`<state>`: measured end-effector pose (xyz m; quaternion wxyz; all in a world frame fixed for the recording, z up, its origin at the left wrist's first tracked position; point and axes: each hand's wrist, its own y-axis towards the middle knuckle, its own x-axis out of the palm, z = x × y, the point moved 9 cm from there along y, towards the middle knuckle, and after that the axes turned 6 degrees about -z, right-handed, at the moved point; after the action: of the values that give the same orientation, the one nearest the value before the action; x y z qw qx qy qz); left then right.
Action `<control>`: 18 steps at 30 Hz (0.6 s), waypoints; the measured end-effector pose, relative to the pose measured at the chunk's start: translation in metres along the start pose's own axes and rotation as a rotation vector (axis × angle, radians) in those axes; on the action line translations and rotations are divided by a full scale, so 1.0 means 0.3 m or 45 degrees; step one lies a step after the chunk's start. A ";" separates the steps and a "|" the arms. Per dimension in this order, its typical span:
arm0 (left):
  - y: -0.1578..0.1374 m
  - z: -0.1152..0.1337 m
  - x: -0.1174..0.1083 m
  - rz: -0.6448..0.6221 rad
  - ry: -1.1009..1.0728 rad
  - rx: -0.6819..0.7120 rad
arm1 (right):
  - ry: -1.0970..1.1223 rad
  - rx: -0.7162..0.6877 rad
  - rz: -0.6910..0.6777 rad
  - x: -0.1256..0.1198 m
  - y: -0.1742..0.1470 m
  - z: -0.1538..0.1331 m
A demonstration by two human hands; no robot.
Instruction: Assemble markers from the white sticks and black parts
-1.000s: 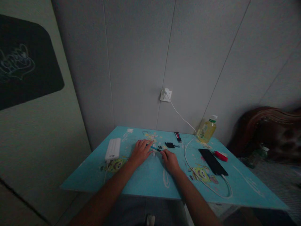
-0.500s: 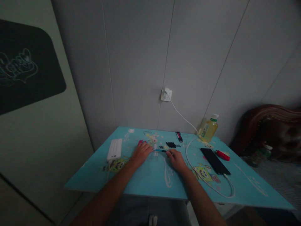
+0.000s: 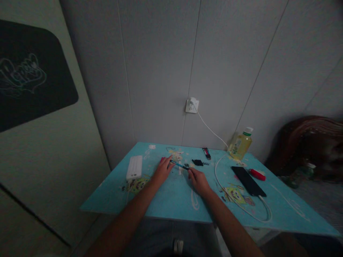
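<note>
A slim blue pen (image 3: 179, 164) with a dark right end slants between my two hands over the table. My right hand (image 3: 198, 179) pinches its dark end. The thumb and forefinger of my left hand (image 3: 162, 170) are around its left end. Just below the pen lie thin white sticks (image 3: 180, 171) that look like refills. Something pink-red (image 3: 162, 159) is partly hidden behind my left fingers. Beyond my right hand sit a row of black cylindrical pieces (image 3: 197, 162) and several small dark parts (image 3: 205, 164), too small to name.
The blue cartoon-print table (image 3: 171, 207) meets the wall. A white power bank (image 3: 134, 167) lies left. At right are a phone (image 3: 248, 181), its white cable (image 3: 215, 175), a red object (image 3: 257, 175) and a bottle of yellow liquid (image 3: 240, 145). A dark-and-red packet (image 3: 206, 153) lies behind.
The pen has gone from nearly level to slanted, its left end now higher. My left hand's fingers have lifted and spread into a pinch around that end. The view has shifted slightly.
</note>
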<state>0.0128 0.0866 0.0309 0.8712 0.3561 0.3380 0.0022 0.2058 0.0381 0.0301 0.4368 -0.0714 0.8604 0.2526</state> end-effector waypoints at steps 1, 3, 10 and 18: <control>0.000 -0.015 -0.002 0.019 -0.048 -0.039 | -0.024 -0.014 -0.009 0.005 0.000 -0.006; -0.001 -0.040 -0.004 0.051 -0.151 -0.108 | -0.076 -0.044 -0.034 0.016 0.000 -0.020; -0.007 -0.058 0.032 0.050 -0.557 -0.258 | -0.261 -0.100 -0.129 0.054 0.000 -0.078; 0.044 0.041 0.147 -0.143 -0.957 -0.363 | -0.309 -0.038 -0.116 0.019 -0.018 -0.119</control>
<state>0.0572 0.0997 0.0197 0.9734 0.1888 0.0112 -0.1290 0.1787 0.0163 0.0412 0.5477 -0.0859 0.7932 0.2520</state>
